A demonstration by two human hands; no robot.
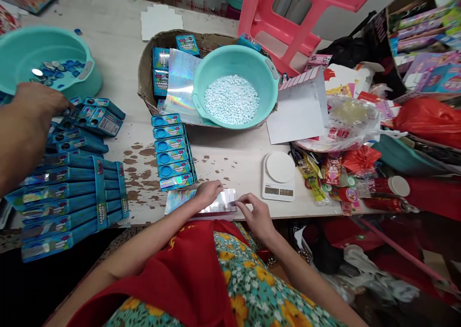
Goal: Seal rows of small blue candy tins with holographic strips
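Observation:
A shiny, silvery holographic sheet lies flat at the table's front edge, close to my body. My left hand rests on its middle, fingers bent and held together against it. With thumb and fingertips, my right hand pinches the sheet's right end. Just beyond my left hand stands a row of blue candy boxes with round cut-outs, labelled "Caramelo Macizo". A white kitchen scale sits beyond my right hand, apart from it. What lies under my left palm is hidden.
A turquoise tub of small white candies stands on a cardboard box. At left, another person's hand reaches over many blue boxes beside a second tub. A pink stool and piled packets crowd the right.

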